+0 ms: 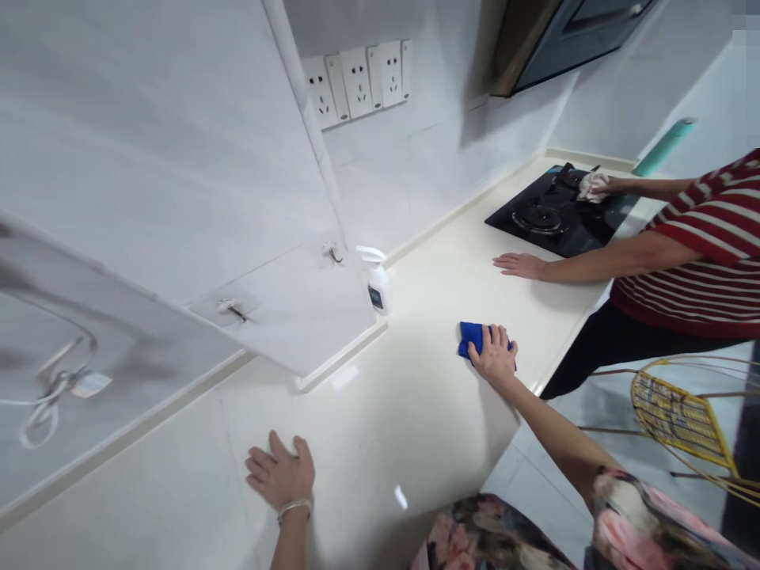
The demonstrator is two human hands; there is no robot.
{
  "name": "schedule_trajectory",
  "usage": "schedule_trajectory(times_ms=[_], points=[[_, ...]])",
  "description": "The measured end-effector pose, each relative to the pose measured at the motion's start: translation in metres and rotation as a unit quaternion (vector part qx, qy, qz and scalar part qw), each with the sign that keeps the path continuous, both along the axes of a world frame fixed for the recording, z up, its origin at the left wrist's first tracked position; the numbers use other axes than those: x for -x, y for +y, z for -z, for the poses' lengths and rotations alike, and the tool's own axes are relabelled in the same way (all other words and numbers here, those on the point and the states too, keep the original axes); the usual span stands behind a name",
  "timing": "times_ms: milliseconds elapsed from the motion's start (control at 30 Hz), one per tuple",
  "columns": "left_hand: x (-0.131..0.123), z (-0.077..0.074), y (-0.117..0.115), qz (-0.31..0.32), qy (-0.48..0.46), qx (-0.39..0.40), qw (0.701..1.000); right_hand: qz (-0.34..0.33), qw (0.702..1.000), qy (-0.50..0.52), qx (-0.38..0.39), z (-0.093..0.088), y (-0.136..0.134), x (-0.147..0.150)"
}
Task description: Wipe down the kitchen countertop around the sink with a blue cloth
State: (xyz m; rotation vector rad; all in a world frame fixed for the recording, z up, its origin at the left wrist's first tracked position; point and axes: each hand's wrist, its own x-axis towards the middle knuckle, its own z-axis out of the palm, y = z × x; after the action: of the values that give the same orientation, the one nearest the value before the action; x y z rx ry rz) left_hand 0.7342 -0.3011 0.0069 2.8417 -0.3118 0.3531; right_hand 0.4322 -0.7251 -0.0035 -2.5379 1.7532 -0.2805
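Observation:
My left hand lies on the white countertop with fingers spread, a bracelet at the wrist, and nothing under it that shows. Farther right, my right hand presses a folded blue cloth onto the counter near its front edge. The thumb and fingers are bent over the cloth, and part of it is hidden beneath the palm. A white spray bottle stands upright by the wall corner, apart from both hands.
At right a co-worker in a striped shirt holds a pale rag on the black gas stove; the other hand rests on the counter. A yellow woven chair stands below. Sockets line the wall; a wall corner juts out.

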Motion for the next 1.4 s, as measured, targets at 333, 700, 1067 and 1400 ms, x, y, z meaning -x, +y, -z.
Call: schedule_trajectory(times_ms=[333, 700, 1067, 1400], points=[[0.003, 0.000, 0.001, -0.005, -0.007, -0.004, 1.000, -0.022, 1.000, 0.000, 0.001, -0.010, -0.071, -0.094], [-0.001, 0.001, 0.013, 0.021, -0.010, -0.037, 0.999, -0.054, 0.997, -0.055, -0.008, 0.007, -0.167, -0.209], [-0.004, -0.001, 0.020, 0.024, 0.001, -0.073, 0.997, -0.091, 0.992, -0.092, -0.007, 0.018, -0.161, -0.331], [-0.007, 0.000, 0.022, 0.019, -0.005, -0.074, 0.997, -0.355, 0.933, -0.011, -0.050, -0.006, -0.135, -0.287]])
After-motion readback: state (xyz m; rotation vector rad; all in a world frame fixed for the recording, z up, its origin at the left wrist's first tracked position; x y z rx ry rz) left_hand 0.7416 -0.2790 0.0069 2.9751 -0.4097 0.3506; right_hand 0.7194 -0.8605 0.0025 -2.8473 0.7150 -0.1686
